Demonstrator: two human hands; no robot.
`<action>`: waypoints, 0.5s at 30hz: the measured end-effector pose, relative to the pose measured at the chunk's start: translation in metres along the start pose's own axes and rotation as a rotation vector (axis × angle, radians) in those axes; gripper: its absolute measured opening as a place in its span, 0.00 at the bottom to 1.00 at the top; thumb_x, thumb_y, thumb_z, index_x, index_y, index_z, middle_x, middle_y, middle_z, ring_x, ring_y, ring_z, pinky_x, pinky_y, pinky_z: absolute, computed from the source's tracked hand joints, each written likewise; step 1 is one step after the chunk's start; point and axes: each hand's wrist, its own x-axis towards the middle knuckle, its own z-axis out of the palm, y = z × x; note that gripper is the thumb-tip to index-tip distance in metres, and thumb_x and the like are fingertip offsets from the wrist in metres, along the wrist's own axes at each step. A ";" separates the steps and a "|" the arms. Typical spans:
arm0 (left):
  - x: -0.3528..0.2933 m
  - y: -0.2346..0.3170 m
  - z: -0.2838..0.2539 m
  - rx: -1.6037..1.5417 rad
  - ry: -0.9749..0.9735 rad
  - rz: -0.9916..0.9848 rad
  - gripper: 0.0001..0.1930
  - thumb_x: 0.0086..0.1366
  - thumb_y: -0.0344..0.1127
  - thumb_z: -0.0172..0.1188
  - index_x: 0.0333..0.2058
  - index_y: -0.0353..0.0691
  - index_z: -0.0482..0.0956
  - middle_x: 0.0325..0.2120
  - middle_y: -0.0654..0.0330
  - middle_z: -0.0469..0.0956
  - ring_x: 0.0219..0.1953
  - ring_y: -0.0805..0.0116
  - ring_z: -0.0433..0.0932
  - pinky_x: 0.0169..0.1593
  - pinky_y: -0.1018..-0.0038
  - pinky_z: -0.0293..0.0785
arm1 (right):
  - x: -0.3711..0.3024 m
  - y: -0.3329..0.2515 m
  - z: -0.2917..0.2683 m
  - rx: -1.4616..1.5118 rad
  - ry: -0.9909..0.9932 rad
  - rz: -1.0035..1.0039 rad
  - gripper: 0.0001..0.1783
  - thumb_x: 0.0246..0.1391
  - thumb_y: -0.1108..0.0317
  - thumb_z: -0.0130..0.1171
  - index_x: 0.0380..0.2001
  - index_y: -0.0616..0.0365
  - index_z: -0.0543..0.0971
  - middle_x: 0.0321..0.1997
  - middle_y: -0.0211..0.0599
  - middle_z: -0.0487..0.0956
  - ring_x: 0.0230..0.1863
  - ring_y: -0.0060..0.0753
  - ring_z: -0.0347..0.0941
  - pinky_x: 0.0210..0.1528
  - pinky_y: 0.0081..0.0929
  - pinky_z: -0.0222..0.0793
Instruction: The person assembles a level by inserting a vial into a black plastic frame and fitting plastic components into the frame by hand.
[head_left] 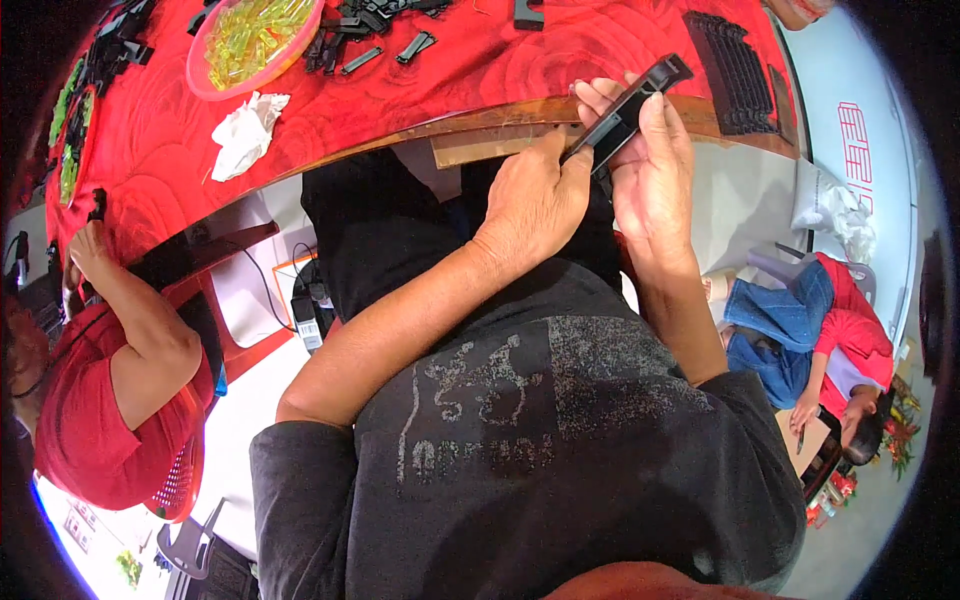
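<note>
Above the table's near edge I hold a long, narrow black plastic part (622,118) at a slant, its upper end pointing to the far right. My left hand (535,200) pinches the lower end between thumb and fingers. Around the middle, my right hand (655,170) grips the same part, thumb on its near face and fingertips behind it. A paler, greyish strip shows along the part's inner face near my left thumb. The tip inside the left fingers is hidden.
On the red tablecloth (480,70) lie a pink basket (204,88) of clear yellow pieces, crumpled white tissue (247,137), loose black parts (350,25) and a row of black parts (730,75) at right. One person (100,410) works at left; another (850,320) sits at right.
</note>
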 end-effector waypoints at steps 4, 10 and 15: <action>0.000 0.000 0.001 0.023 -0.030 0.006 0.19 0.67 0.44 0.47 0.38 0.30 0.74 0.30 0.33 0.77 0.39 0.33 0.75 0.46 0.47 0.69 | 0.000 0.000 -0.001 0.000 0.001 0.001 0.17 0.68 0.60 0.47 0.48 0.64 0.68 0.47 0.51 0.78 0.50 0.49 0.77 0.53 0.39 0.73; 0.004 -0.002 -0.001 0.043 -0.079 0.040 0.21 0.68 0.45 0.46 0.38 0.29 0.75 0.30 0.33 0.77 0.39 0.33 0.76 0.46 0.47 0.69 | -0.004 -0.004 0.002 -0.086 -0.003 -0.014 0.19 0.69 0.59 0.46 0.50 0.66 0.68 0.49 0.51 0.77 0.53 0.50 0.76 0.60 0.44 0.70; 0.005 0.001 0.001 0.007 -0.080 0.026 0.23 0.68 0.48 0.46 0.35 0.29 0.78 0.30 0.33 0.77 0.40 0.33 0.76 0.46 0.49 0.70 | -0.005 -0.004 0.000 -0.077 -0.001 -0.009 0.19 0.68 0.59 0.46 0.49 0.66 0.68 0.48 0.51 0.77 0.53 0.50 0.75 0.60 0.44 0.70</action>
